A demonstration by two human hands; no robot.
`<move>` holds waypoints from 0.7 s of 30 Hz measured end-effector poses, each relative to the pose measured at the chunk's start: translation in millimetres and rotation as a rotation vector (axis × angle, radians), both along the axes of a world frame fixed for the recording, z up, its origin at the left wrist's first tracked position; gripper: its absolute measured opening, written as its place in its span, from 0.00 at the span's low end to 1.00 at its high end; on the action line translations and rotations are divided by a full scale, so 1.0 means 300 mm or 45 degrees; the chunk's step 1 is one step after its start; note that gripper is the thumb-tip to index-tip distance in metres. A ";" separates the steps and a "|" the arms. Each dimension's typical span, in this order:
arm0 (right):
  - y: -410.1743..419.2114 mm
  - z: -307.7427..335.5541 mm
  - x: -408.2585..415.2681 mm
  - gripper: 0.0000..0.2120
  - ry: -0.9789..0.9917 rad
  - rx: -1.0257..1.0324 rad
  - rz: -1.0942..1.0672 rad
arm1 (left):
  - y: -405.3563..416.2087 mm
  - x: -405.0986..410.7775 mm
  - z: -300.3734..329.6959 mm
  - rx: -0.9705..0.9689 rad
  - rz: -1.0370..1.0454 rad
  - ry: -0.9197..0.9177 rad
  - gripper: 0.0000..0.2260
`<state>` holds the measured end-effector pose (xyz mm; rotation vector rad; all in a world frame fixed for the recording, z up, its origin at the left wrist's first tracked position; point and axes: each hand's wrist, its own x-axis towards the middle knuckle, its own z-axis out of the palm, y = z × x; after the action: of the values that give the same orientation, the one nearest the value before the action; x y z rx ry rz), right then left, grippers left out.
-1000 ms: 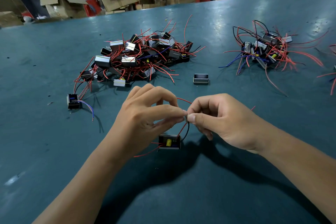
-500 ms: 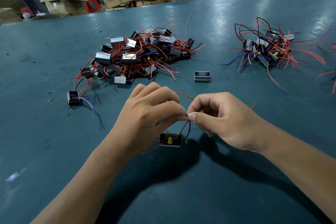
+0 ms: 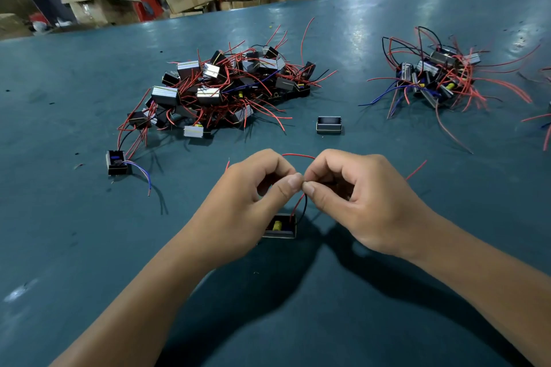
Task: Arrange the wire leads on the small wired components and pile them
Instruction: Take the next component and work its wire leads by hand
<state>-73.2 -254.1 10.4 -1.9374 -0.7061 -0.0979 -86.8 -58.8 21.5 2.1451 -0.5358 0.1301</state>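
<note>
Our left hand [image 3: 253, 197] and right hand [image 3: 354, 197] meet thumb to thumb near the middle of the table [image 3: 74, 247], each pinching the wires [image 3: 301, 202] — one red, one black — that rise from the small box [image 3: 280, 226] just below our fingers. The box sits between our wrists, its open side showing a yellow part inside. A red loop arches over the far side of our knuckles, and another red end sticks out to the right of the right hand.

Farther off to the left lies the big pile [image 3: 226, 89] of boxes tangled in red wires. A smaller pile [image 3: 438, 77] sits far right. Between them rests an empty case [image 3: 329, 125] — apart from both. At the near left of the big pile stands a lone box [image 3: 116, 162] with blue wires.
</note>
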 end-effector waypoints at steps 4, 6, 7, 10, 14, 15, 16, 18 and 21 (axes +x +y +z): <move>0.013 -0.003 -0.008 0.05 -0.049 -0.004 -0.049 | -0.001 0.007 -0.002 -0.259 0.041 0.267 0.09; 0.013 -0.004 -0.005 0.06 -0.019 0.000 -0.066 | -0.001 0.011 -0.004 -0.283 0.068 0.261 0.08; 0.012 -0.004 -0.004 0.06 -0.004 0.003 -0.072 | -0.003 0.011 -0.004 -0.263 0.078 0.238 0.08; 0.015 -0.001 -0.006 0.06 -0.013 -0.011 -0.069 | -0.010 0.012 -0.007 -0.221 0.090 0.186 0.07; 0.018 0.001 -0.011 0.05 -0.036 -0.015 -0.064 | -0.009 0.011 -0.007 -0.202 0.056 0.151 0.07; 0.018 0.002 -0.012 0.05 -0.035 -0.015 -0.063 | -0.010 0.011 -0.005 -0.183 0.048 0.142 0.08; 0.019 0.002 -0.013 0.05 -0.038 -0.018 -0.064 | -0.011 0.011 -0.004 -0.169 0.042 0.139 0.08; 0.021 0.003 -0.015 0.06 -0.061 -0.035 -0.069 | -0.013 0.010 -0.008 -0.167 0.040 0.157 0.08; 0.025 0.000 -0.016 0.06 -0.059 -0.028 -0.081 | -0.015 0.010 -0.014 -0.215 0.057 0.211 0.10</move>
<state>-78.0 -246.5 10.3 -1.9846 -0.6781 -0.1755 -83.6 -63.4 17.2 1.9826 -0.3673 0.0214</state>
